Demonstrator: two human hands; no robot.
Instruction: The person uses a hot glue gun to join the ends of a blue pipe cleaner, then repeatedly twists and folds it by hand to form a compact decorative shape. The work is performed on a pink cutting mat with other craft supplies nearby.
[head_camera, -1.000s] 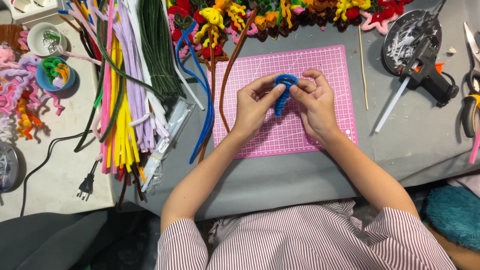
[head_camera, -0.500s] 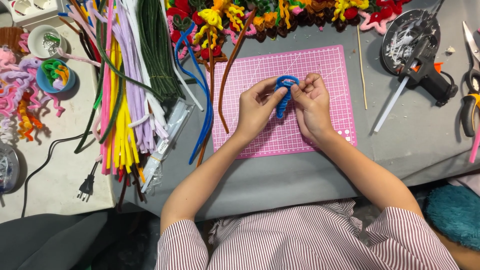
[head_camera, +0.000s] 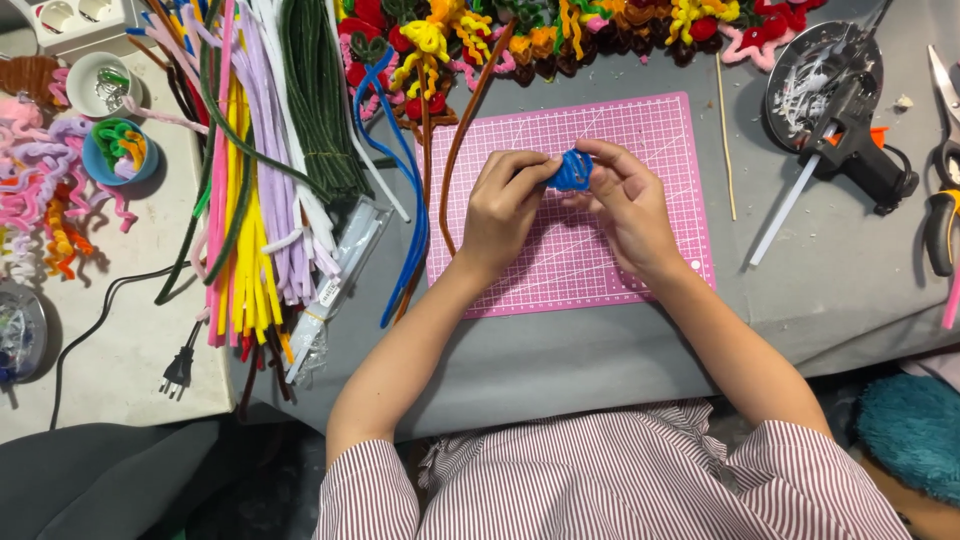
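Blue pipe cleaner (head_camera: 573, 170), coiled into a small bundle, sits pinched between my two hands above the far half of the pink cutting mat (head_camera: 620, 130). Going from the left of the worktop (head_camera: 820, 290): a blue bowl (head_camera: 118, 152) of curled pieces lies far left, with a black power plug (head_camera: 178, 372) nearer to me on the white surface. Next comes a long spread of loose pipe cleaners (head_camera: 250, 200) in pink, yellow, lilac and dark green, then a few blue and brown ones just beside the mat's left edge. My left hand (head_camera: 500, 215) grips the bundle with thumb and fingertips closed on its left side; my right hand (head_camera: 625, 205) is clamped on its right side, so both hands meet around it. Finished chenille flowers (head_camera: 560, 30) line the far edge. On the right lie a thin wooden stick (head_camera: 725, 140) and a black glue gun (head_camera: 855, 150), well apart from my hands.
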